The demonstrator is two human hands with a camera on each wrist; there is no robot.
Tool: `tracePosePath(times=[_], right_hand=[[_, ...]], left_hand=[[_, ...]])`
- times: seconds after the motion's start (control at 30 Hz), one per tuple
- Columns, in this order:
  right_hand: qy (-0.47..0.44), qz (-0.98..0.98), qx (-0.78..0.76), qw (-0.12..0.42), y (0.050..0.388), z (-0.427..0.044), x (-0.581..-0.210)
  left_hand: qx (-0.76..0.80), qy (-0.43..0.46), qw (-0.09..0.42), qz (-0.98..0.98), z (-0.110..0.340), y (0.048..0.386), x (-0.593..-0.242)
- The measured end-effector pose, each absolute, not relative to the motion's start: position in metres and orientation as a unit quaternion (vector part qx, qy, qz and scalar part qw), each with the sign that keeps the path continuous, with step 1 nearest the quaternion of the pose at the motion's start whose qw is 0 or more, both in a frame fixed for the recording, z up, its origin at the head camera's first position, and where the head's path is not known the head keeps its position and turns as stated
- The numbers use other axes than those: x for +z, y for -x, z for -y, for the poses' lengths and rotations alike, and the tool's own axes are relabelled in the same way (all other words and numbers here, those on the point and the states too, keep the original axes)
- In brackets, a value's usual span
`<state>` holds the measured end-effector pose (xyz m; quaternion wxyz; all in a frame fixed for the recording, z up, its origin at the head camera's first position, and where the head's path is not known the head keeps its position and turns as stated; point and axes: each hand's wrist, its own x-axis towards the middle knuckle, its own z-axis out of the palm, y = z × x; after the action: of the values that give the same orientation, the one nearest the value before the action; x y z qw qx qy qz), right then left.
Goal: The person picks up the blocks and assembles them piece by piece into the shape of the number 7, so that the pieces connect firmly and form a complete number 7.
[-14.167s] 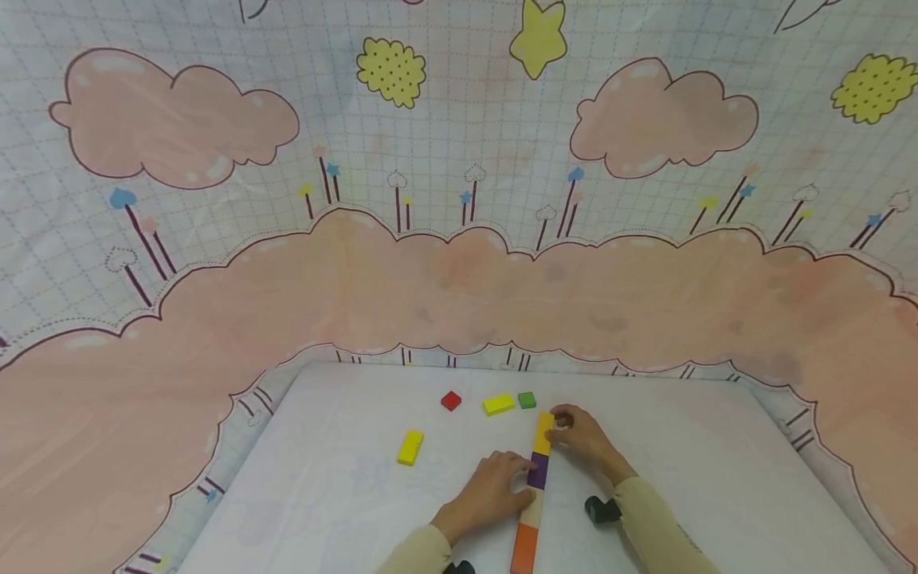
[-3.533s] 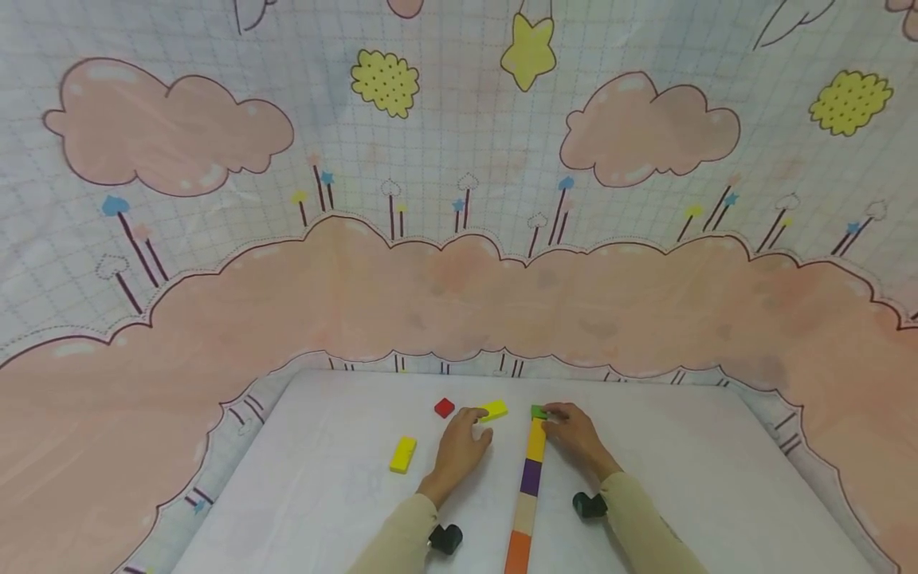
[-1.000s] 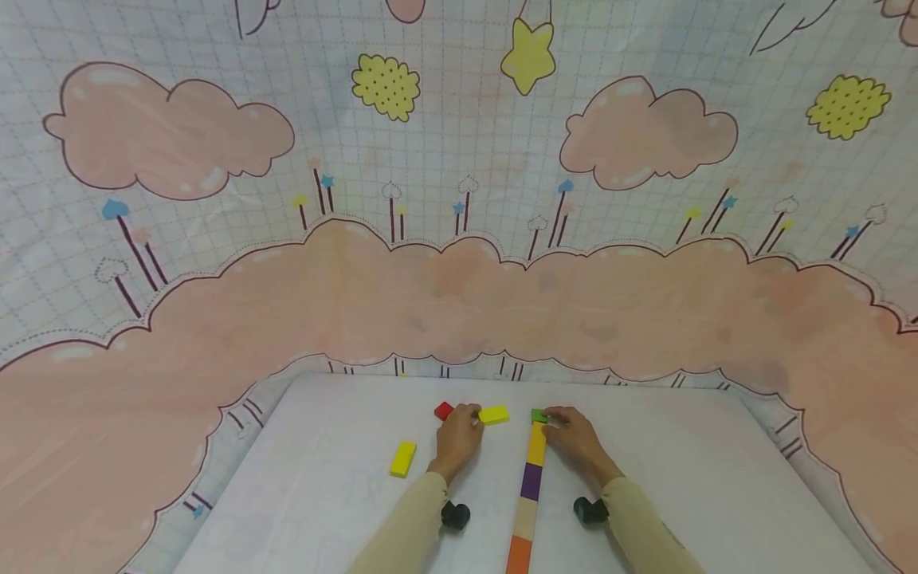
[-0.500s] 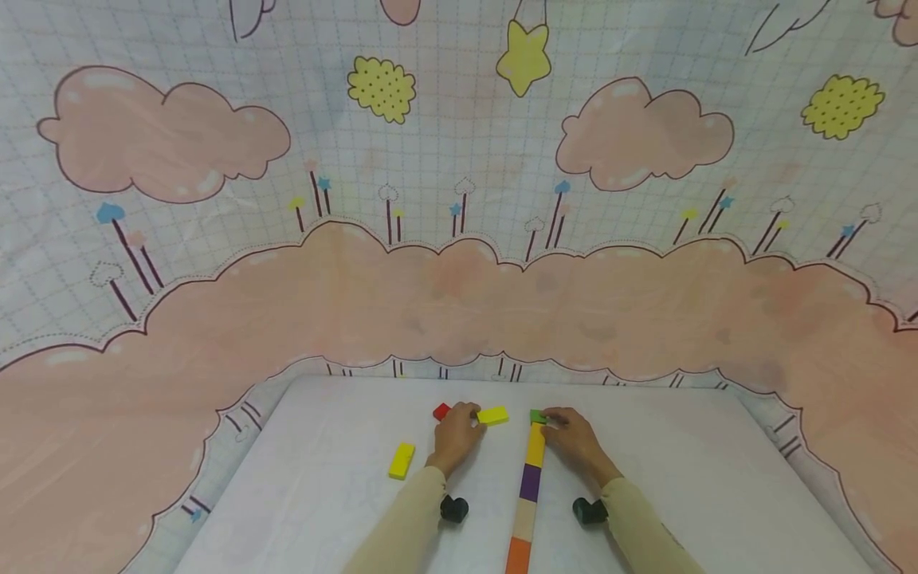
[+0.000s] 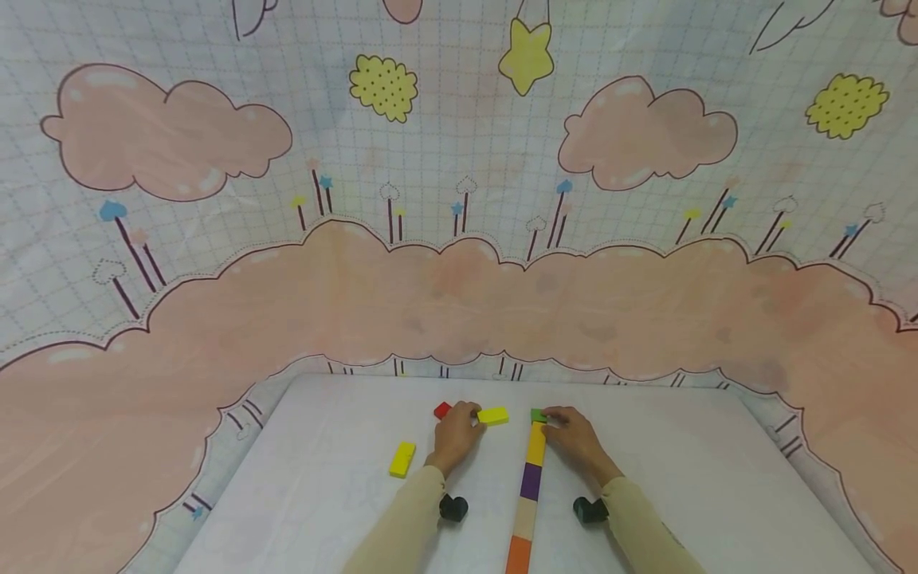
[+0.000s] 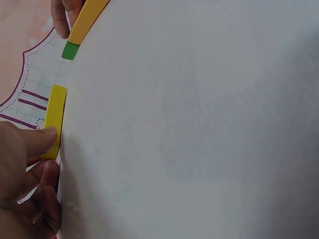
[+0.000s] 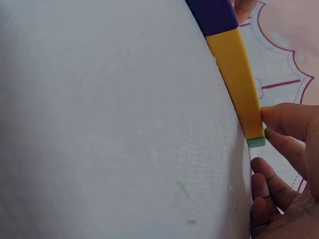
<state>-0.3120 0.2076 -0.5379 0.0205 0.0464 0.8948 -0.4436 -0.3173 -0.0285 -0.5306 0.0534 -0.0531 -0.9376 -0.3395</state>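
A row of blocks runs up the table: orange (image 5: 519, 556), tan (image 5: 526, 519), purple (image 5: 531, 481), amber (image 5: 535, 444), with a small green block (image 5: 538, 415) at the far end. My right hand (image 5: 574, 438) rests beside that far end; its thumb touches the amber block's side and a finger touches the green block's corner (image 7: 256, 142). No grip around either shows. Left of the row, my left hand (image 5: 455, 438) pinches the left end of a yellow block (image 5: 493, 416), thumb on its face (image 6: 56, 107). A red block (image 5: 442, 410) is partly hidden behind that hand.
Another yellow block (image 5: 402, 460) lies on the white table (image 5: 323, 494), left of my left forearm. Dark devices sit at the left wrist (image 5: 453, 509) and right wrist (image 5: 590, 510). A patterned cloth (image 5: 459, 295) hangs behind the table.
Since the oldest frame, the green block has joined the row's far end. My left hand has left the row and reached the yellow block. Over the last second almost nothing moves.
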Motion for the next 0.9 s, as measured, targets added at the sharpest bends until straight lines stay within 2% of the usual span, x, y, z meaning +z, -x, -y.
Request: tracePosePath(times=[0.9], right_hand=[[-0.036,-0.895,-0.444,0.017,0.3110,-0.2089,-0.5391]], left_hand=[[-0.367,0.071,0.035,0.927,0.0225,0.3175,-0.5285]])
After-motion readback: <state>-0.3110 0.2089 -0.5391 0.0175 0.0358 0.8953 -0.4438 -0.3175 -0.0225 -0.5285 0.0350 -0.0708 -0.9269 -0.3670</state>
